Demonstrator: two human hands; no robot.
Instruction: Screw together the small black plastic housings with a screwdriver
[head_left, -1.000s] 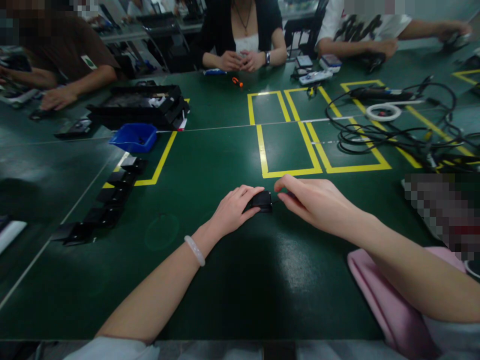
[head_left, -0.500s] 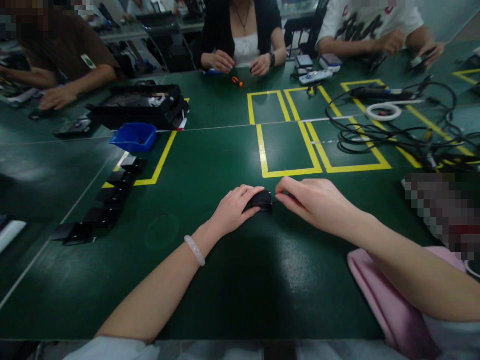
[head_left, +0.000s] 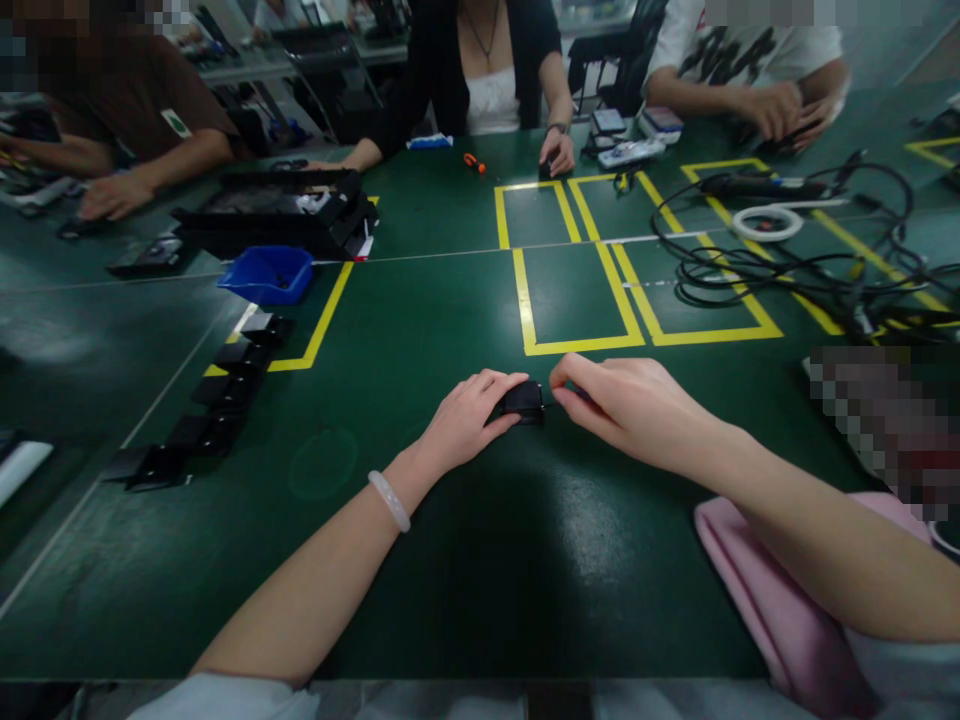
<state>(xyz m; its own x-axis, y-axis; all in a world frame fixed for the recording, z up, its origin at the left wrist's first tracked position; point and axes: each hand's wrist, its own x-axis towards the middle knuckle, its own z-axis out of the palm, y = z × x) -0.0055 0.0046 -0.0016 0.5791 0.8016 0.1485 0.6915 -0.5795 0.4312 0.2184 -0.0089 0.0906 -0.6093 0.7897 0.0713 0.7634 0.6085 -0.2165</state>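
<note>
A small black box-shaped part (head_left: 524,400) rests on the green table in front of me. My left hand (head_left: 471,420) grips it from the left, thumb on the near side and fingers on the far side. Just right of the part, my right hand (head_left: 611,395) is closed in a pinch. A thin dark tip shows between its fingertips and points at the part's right side; most of whatever it holds is hidden.
Several black bent parts (head_left: 217,395) stand in a row at the left, below a blue scoop-shaped bin (head_left: 268,275) and black trays (head_left: 277,210). Black cables (head_left: 735,270) lie at the right, above a pink cloth (head_left: 780,590). Co-workers sit across the table.
My hands and the black part stay almost still. Across the table, the middle co-worker's hands have moved apart, one reaching behind the black trays. The right co-worker's hands have come together.
</note>
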